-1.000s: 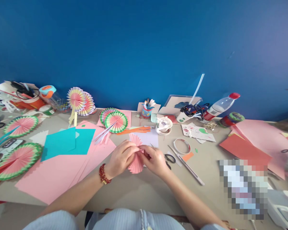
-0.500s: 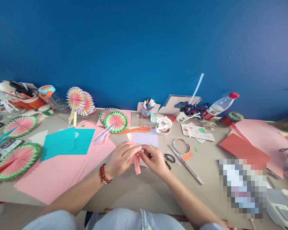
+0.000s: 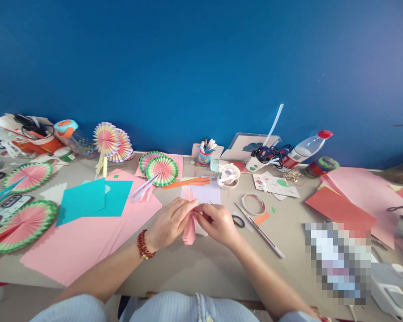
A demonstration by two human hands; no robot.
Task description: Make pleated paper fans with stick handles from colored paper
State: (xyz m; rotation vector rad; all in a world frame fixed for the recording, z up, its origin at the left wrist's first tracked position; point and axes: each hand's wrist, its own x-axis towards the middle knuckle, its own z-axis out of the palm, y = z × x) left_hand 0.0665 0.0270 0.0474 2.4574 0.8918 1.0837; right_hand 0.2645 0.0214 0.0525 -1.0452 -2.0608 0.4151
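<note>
A pleated strip of pink paper [image 3: 189, 233] is pinched at its middle between my two hands, with its folds fanning out a little above and below the fingers. My left hand [image 3: 172, 220], a red bead bracelet at the wrist, grips it from the left. From the right, my right hand [image 3: 217, 222] closes thumb and fingers on the same spot. The pinched middle is hidden by the fingertips. Behind the hands lies a lilac sheet [image 3: 204, 193]. Black-handled scissors [image 3: 238, 221] rest partly under my right hand, beside a pen-like craft knife [image 3: 264, 237] and a roll of tape [image 3: 254, 204].
Finished paper fans [image 3: 161, 171] lie at the back and along the left. Teal paper [image 3: 87, 203] covers pink sheets [image 3: 70, 250] on the left. On the right stand a plastic bottle [image 3: 305, 150] and a cup of tools [image 3: 255, 162], near red paper [image 3: 339, 210].
The pleated pink paper has spread wider at both ends, its upper end now showing above my fingers. Both hands stay nearly in place, still pinching its middle.
</note>
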